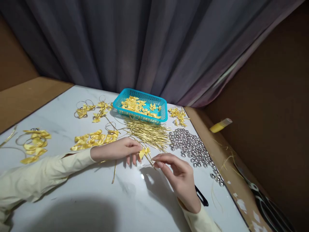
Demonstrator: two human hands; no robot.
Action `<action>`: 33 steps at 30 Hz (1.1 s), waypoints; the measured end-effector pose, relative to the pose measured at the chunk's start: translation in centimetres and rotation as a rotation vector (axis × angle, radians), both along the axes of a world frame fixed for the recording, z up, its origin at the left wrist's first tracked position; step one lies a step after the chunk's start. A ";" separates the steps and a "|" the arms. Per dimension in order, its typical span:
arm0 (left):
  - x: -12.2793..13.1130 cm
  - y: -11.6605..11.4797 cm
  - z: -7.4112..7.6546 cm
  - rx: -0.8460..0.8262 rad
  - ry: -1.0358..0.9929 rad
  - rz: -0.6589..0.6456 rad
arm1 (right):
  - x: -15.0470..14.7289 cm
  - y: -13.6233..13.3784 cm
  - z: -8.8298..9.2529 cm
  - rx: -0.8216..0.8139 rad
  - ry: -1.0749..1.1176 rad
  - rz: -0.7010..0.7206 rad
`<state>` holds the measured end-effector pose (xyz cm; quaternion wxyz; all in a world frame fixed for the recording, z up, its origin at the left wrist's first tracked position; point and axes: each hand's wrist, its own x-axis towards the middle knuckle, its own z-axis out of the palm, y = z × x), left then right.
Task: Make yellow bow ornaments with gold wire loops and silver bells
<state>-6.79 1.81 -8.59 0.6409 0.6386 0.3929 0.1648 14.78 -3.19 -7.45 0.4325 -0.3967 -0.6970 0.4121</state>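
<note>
Between the fingertips of my left hand (123, 149) is a yellow ribbon bow (144, 152). Gold wire runs behind and below it toward my right hand (177, 175), whose thumb and index finger are pinched together on the lower end of the gold wire tie (151, 162). Just beyond both hands lies a loose pile of gold wire ties (147, 132). To the right of that spreads a heap of small silver bells or beads (190, 146); their exact kind is hard to make out. More yellow bows (93, 140) lie behind my left forearm.
A blue basket (166, 112) of yellow bows stands at the back. Bows with wire loops (36, 145) sit at left. A black-handled object (201, 197) lies beside my right wrist. Scissors (267, 206) and a yellow tube (220, 125) are off the right edge.
</note>
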 end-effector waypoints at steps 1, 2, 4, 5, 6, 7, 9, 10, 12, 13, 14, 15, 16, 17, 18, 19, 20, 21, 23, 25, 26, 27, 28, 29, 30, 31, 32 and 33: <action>0.0 0.0 0.0 0.002 0.001 -0.004 | 0.0 0.1 0.0 -0.016 0.017 0.022; 0.0 -0.1 0.0 0.007 0.012 -0.010 | 0.0 0.3 0.0 -0.029 0.026 0.034; 0.0 -0.2 0.1 0.050 0.075 -0.018 | -0.2 0.6 -0.2 -0.062 0.005 0.027; 0.0 -0.2 0.1 0.099 0.124 -0.015 | -0.3 0.7 -0.5 -0.086 -0.025 0.010; -0.1 -0.2 0.1 0.158 0.176 -0.014 | -0.4 0.9 -0.7 -0.114 -0.067 -0.008; -0.2 -0.1 0.1 0.219 0.223 -0.016 | -0.5 1.0 -1.0 -0.142 -0.113 -0.022; -0.6 0.2 0.1 0.325 0.294 -0.023 | -0.7 1.2 -1.6 -0.187 -0.195 -0.027; -0.8 0.4 0.1 0.365 0.318 -0.026 | -0.8 1.2 -1.9 -0.198 -0.222 -0.022; -1.2 0.6 0.3 0.430 0.339 -0.016 | -0.9 1.2 -2.0 -0.209 -0.249 -0.006; -1.4 0.7 0.5 0.454 0.335 -0.010 | -0.9 1.1 -1.9 -0.210 -0.255 0.001; -1.5 0.7 0.8 0.457 0.320 -0.011 | -0.8 1.0 -1.7 -0.206 -0.271 0.012; -1.6 0.7 1.3 0.448 0.301 -0.012 | -0.8 0.9 -1.4 -0.199 -0.289 0.034; -1.6 0.6 1.7 0.404 0.275 -0.028 | -0.7 0.8 -1.0 -0.183 -0.317 0.059; -1.5 0.4 2.2 0.334 0.243 -0.037 | -0.6 0.7 -0.6 -0.167 -0.339 0.096; -1.4 0.2 2.6 0.265 0.208 -0.044 | -0.5 0.7 -0.2 -0.150 -0.354 0.122; -1.1 0.0 3.0 0.220 0.181 -0.038 | -0.4 0.6 0.0 -0.134 -0.362 0.129; -0.8 -0.3 3.3 0.193 0.163 -0.038 | -0.3 0.6 0.2 -0.121 -0.359 0.125; -0.4 -0.5 3.5 0.185 0.145 -0.042 | -0.3 0.6 0.4 -0.108 -0.350 0.109; 0.6 -0.9 3.6 0.204 0.112 -0.071 | -0.5 0.6 0.4 -0.078 -0.322 0.095; 1.7 -1.0 3.5 0.283 0.089 -0.117 | -0.8 0.8 0.2 -0.051 -0.278 0.115; 2.2 -1.0 3.4 0.324 0.088 -0.146 | -0.9 0.9 0.0 -0.043 -0.248 0.117; 2.7 -0.9 3.3 0.365 0.081 -0.165 | -1.0 1.0 -0.1 -0.049 -0.209 0.108; 3.0 -0.7 3.3 0.398 0.074 -0.171 | -1.0 1.1 -0.3 -0.070 -0.155 0.077; 3.3 -0.4 3.3 0.406 0.069 -0.172 | -0.9 1.2 -0.4 -0.099 -0.093 0.025; 3.4 -0.1 3.3 0.388 0.062 -0.157 | -0.8 1.3 -0.5 -0.129 -0.035 -0.041; 3.3 0.2 3.4 0.347 0.051 -0.134 | -0.7 1.5 -0.5 -0.161 0.020 -0.102; 3.2 0.5 3.4 0.278 0.030 -0.113 | -0.5 1.6 -0.5 -0.205 0.088 -0.147; 3.0 0.7 3.5 0.199 -0.010 -0.096 | -0.3 1.8 -0.5 -0.272 0.179 -0.159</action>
